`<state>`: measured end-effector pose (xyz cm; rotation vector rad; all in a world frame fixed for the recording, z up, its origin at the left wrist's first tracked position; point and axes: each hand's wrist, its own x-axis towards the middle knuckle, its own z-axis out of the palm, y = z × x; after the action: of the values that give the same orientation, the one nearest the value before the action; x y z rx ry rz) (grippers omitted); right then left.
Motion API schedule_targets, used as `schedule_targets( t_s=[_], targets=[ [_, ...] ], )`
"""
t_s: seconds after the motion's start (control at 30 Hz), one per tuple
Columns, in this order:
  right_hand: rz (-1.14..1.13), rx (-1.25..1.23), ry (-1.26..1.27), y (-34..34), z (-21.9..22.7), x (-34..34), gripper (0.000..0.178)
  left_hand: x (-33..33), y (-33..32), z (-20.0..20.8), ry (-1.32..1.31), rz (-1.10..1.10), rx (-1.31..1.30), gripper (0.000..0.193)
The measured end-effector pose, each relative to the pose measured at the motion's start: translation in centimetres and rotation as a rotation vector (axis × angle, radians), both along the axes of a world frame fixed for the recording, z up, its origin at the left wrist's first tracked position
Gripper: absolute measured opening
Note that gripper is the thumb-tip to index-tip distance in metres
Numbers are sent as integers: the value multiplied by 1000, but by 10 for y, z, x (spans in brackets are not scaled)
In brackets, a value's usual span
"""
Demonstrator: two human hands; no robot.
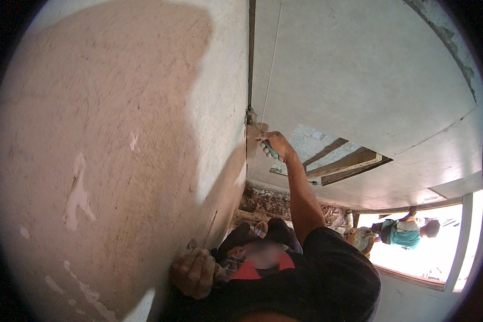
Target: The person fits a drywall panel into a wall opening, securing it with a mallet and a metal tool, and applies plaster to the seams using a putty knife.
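My right arm is stretched out, and my right hand (276,146) is wrapped round a green-handled tool (271,150), which looks like a small trowel. Its blade end lies at the dark gap (249,91) where the plastered wall (102,134) meets the pale panel (349,75). A rough greyish patch (252,116) shows at that gap, just beyond the tool. Low in the view, my left hand (196,272) is closed with curled fingers beside the plastered wall. Whatever it may hold is hidden by the fingers.
A cut-out opening (354,161) in the panel shows wooden battens inside. Rubble (268,201) lies along the wall's base. At the right, a person in a teal shirt (405,234) is visible through a bright window opening (445,257).
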<state>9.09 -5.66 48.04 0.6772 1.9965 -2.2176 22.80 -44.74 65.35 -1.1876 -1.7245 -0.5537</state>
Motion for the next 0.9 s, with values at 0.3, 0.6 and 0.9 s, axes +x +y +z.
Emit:
schedule_targets(
  t_s=[0.3, 0.6, 0.9],
  targets=[
    [-200, -301, -33, -37, 16, -6, 25, 16, -22, -10, -299, 55, -337, 30],
    [-662, -334, 106, -113, -6, -41, 22, -4, 11, 13, -17, -136, 53, 33],
    [-506, -344, 39, -113, -6, -18, 24, 0, -5, -11, -67, -84, -57, 18]
  ],
)
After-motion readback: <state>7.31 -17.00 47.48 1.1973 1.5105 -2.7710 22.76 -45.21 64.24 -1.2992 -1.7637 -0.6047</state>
